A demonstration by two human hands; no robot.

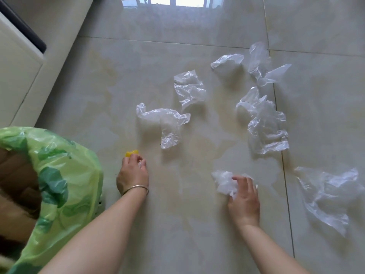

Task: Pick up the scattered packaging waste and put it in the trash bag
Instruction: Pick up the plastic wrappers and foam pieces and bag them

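The left hand (132, 171) is closed on a small yellow scrap (132, 153) and a bit of clear film, just right of the open green plastic trash bag (65, 175); the right hand (244, 196) is clamped on a crumpled clear plastic wrapper (224, 181) on the floor. Loose film could slip free or drift on the way to the bag — it is light (and slick). Several more clear wrappers (264, 123) lie far right on the glossy beige tiled floor (118, 76), window light reflecting at the far edge.

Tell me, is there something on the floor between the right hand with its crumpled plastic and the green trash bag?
Only the left hand and its forearm lie between the right hand, closed on crumpled plastic, and the green trash bag. The left hand is closed on a small yellow piece. The floor between is bare.
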